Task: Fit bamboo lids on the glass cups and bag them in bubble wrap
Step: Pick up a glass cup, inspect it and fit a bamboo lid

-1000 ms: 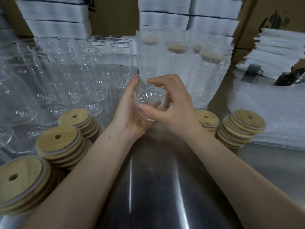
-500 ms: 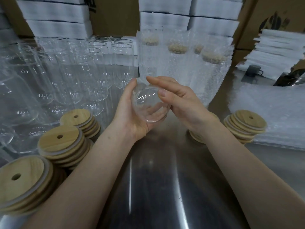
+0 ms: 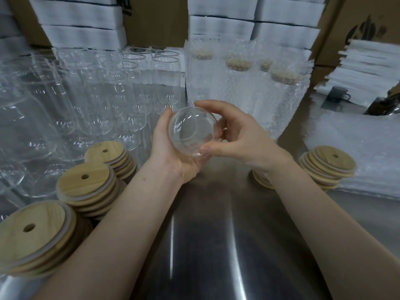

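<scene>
A clear glass cup [image 3: 191,132] is tipped so one round end faces me, held above the steel table [image 3: 216,245]. My left hand [image 3: 171,152] cradles it from the left and below. My right hand [image 3: 236,135] grips its right side, thumb at the lower edge and fingers curled over the top. Stacks of bamboo lids [image 3: 86,185] with straw holes stand at the left, and another bamboo lid stack [image 3: 329,165] at the right. Several cups bagged in bubble wrap [image 3: 242,87] stand behind my hands.
Many bare glass cups [image 3: 97,100] crowd the left half of the table. A pile of flat bubble wrap bags [image 3: 357,135] lies at the right. White foam boxes [image 3: 82,22] and cardboard cartons line the back. A dark mug [image 3: 337,95] sits at far right.
The cup has been turned in my hands so its round end faces me. My right hand shifted from lying over the front to gripping the right side.
</scene>
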Available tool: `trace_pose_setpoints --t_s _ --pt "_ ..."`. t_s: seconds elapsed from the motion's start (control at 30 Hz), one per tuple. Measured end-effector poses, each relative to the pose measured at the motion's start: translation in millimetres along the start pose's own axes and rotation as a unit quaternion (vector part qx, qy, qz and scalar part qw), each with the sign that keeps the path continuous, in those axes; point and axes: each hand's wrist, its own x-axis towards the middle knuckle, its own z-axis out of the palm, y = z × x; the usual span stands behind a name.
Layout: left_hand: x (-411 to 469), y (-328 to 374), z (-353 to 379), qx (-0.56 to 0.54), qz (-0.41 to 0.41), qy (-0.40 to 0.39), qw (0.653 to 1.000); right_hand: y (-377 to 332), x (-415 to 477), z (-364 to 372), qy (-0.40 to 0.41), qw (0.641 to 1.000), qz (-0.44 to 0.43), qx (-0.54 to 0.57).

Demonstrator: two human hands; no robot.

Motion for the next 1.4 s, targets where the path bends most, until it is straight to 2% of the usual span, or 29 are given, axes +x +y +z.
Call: trace_pose_setpoints --t_s 0.2,0.33,0.5,0.77,0.97,1.17,1.27,1.33,1.4 --pt "0.5 -4.5 3.9 -0.011 0.015 0.011 1.0 -4.3 -1.5 13.0 0.075 0.991 -0.062 -0.09" --pt "-0.2 -9.7 6.9 -0.014 0.025 0.001 1.0 -3.8 -4.0 22.4 0.15 0.983 -0.071 -0.076" --pt "1.9 -13.5 6.9 -0.007 0.039 -0.027 0.999 -3.2 -3.0 28.2 0.2 0.975 -0.09 -0.043" --pt "-1.1 -12.2 9.2 0.024 0.037 -0.023 0.999 5.0 0.1 28.0 0.243 0.958 -0.115 -0.096" --pt "-0.1 -9.4 8.5 0.048 0.036 0.006 0.998 8.1 -0.9 25.1 0.244 0.961 -0.105 -0.082" --pt "-0.2 -5.7 9.3 0.061 0.069 0.031 0.995 11.2 -0.7 18.9 0.238 0.969 -0.052 -0.033" --pt "-1.5 -4.1 9.2 0.156 0.122 0.058 0.979 11.7 0.3 15.6 0.257 0.964 -0.031 -0.056" --pt "-0.6 -5.1 8.8 0.237 0.194 0.087 0.948 9.6 0.1 12.4 0.29 0.953 -0.015 -0.087" --pt "-0.2 -6.0 6.8 0.288 0.281 0.128 0.906 8.2 0.5 4.7 0.322 0.932 0.002 -0.168"
